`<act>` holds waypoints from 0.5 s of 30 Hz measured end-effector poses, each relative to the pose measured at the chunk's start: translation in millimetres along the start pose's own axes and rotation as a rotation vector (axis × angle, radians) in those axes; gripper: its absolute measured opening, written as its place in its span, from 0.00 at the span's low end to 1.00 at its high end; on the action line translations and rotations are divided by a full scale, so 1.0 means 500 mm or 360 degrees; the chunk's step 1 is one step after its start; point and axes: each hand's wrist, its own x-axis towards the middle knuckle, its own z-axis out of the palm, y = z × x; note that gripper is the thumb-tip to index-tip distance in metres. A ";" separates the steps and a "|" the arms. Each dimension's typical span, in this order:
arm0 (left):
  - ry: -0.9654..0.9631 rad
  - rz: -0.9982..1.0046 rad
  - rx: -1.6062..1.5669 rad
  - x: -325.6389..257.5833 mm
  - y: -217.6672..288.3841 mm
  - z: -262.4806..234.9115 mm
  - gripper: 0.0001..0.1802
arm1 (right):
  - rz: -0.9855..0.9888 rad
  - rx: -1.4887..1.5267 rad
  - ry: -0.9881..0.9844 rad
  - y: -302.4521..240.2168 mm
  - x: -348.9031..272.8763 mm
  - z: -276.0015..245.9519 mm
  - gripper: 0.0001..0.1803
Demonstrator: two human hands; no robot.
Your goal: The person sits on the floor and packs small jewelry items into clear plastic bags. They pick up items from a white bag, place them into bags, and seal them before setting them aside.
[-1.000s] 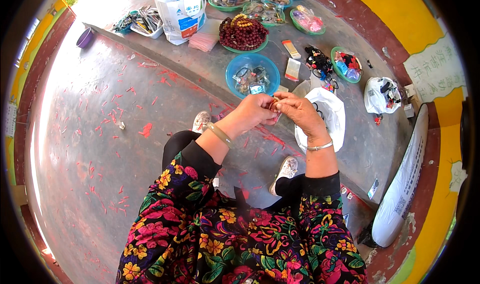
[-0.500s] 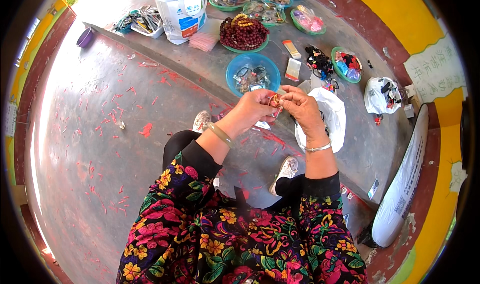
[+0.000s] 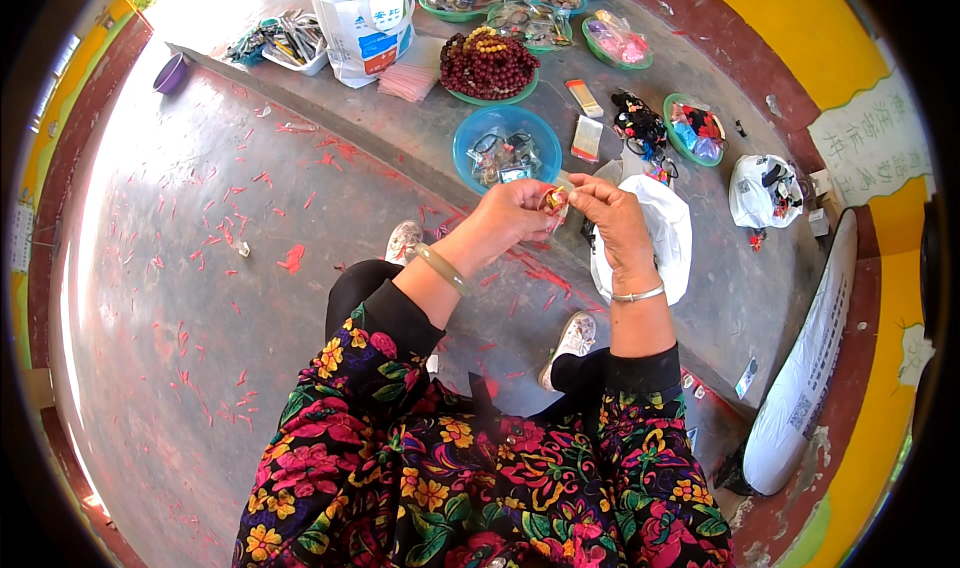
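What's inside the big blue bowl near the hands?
The blue bowl holds a heap of small clear packets and dark little pieces, too small to identify. Whatever lies beneath that heap is covered. The left hand overlaps its near rim.

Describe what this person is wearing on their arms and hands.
Both forearms are bare below black cuffs that end a dark sleeve printed with pink, yellow and green flowers. The left hand has a pale green bangle round its wrist. The right hand has a thin silver bracelet at its wrist. No gloves on either; rings cannot be made out.
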 end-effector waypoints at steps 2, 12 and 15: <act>-0.0017 0.0001 0.0036 -0.001 -0.002 -0.001 0.16 | -0.0046 -0.0108 -0.0049 0.000 0.001 0.001 0.07; -0.0040 -0.0006 0.0140 0.002 -0.012 -0.001 0.17 | -0.0328 -0.0718 -0.0203 0.008 0.002 0.001 0.09; -0.0055 0.0022 0.0162 0.004 -0.017 -0.002 0.17 | -0.0294 -0.0812 -0.0312 0.005 0.002 0.000 0.09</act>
